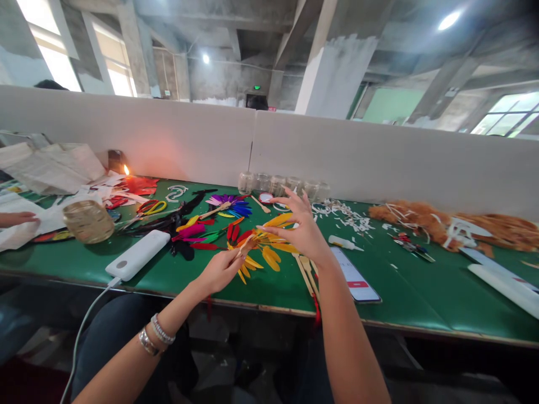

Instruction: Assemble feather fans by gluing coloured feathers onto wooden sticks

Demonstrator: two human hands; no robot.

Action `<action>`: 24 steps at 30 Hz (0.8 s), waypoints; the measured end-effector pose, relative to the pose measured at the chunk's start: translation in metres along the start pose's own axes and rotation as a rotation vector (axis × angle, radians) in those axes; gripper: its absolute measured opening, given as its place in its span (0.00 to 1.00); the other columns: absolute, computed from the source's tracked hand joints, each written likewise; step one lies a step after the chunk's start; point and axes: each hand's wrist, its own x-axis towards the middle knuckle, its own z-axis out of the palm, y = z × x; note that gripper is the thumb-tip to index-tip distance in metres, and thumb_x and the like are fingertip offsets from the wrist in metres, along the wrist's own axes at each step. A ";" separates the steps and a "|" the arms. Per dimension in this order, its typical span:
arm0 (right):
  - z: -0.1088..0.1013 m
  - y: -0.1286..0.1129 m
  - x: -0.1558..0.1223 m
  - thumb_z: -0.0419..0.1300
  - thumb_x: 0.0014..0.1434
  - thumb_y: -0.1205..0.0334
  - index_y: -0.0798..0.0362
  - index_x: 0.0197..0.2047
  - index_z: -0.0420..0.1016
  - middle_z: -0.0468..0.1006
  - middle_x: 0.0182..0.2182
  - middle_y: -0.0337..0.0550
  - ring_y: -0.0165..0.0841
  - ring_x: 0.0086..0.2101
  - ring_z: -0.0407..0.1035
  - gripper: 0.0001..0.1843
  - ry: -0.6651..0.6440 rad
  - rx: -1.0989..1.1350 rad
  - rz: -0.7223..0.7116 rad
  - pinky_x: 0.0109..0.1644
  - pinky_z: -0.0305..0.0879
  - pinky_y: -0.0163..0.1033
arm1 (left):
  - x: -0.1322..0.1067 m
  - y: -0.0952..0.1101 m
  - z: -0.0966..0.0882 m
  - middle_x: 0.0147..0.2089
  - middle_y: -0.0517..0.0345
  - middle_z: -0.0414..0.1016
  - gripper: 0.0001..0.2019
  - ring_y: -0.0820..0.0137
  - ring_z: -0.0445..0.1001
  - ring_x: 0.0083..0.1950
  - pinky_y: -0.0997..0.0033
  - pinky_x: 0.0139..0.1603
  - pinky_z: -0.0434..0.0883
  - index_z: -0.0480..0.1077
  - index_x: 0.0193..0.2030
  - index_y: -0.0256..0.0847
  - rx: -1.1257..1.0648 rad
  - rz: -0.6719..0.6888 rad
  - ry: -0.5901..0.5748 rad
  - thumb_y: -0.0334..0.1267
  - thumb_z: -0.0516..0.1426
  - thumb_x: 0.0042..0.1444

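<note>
A row of clear glass jars (283, 184) stands against the white partition (370, 157) at the back of the green bench (404, 297), with a small lit candle flame (126, 170) burning further left beside a pile of papers (54, 167). Nearer the bench's front edge lie a white power bank (137, 255) with its cable (82, 331) trailing over the edge, and a ribbed glass jar (88, 221) just beside it. A pair of scissors (150, 207) with red and yellow handles lies on the left, while a glue bottle (343, 242), a phone (355, 275) and a heap of orange fur (458, 224) lie on the right.
</note>
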 end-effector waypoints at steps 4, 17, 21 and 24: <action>-0.004 -0.004 0.000 0.61 0.51 0.56 0.47 0.23 0.76 0.71 0.49 0.39 0.43 0.60 0.50 0.09 -0.030 -0.003 0.035 0.64 0.36 0.60 | -0.001 0.002 -0.001 0.21 0.65 0.53 0.15 0.76 0.53 0.24 0.75 0.25 0.50 0.57 0.27 0.38 -0.020 0.012 0.003 0.45 0.43 0.59; -0.001 -0.006 -0.001 0.61 0.51 0.55 0.49 0.23 0.74 0.72 0.47 0.41 0.45 0.59 0.53 0.09 0.011 -0.063 0.027 0.63 0.39 0.62 | 0.000 0.002 -0.001 0.22 0.65 0.56 0.17 0.77 0.53 0.24 0.75 0.25 0.49 0.61 0.28 0.36 -0.024 0.025 0.016 0.46 0.43 0.60; -0.006 -0.002 -0.001 0.61 0.51 0.56 0.49 0.23 0.74 0.73 0.47 0.41 0.44 0.58 0.53 0.10 0.003 -0.040 0.042 0.63 0.35 0.62 | 0.001 -0.001 0.000 0.22 0.64 0.56 0.18 0.77 0.53 0.24 0.75 0.25 0.49 0.60 0.27 0.36 -0.025 0.036 0.019 0.46 0.42 0.60; -0.014 0.004 -0.003 0.61 0.51 0.55 0.48 0.25 0.76 0.73 0.46 0.40 0.44 0.58 0.55 0.08 0.035 0.002 0.093 0.62 0.33 0.63 | 0.001 -0.001 0.000 0.22 0.65 0.53 0.18 0.76 0.51 0.24 0.74 0.25 0.49 0.57 0.25 0.37 -0.030 0.038 0.023 0.46 0.42 0.60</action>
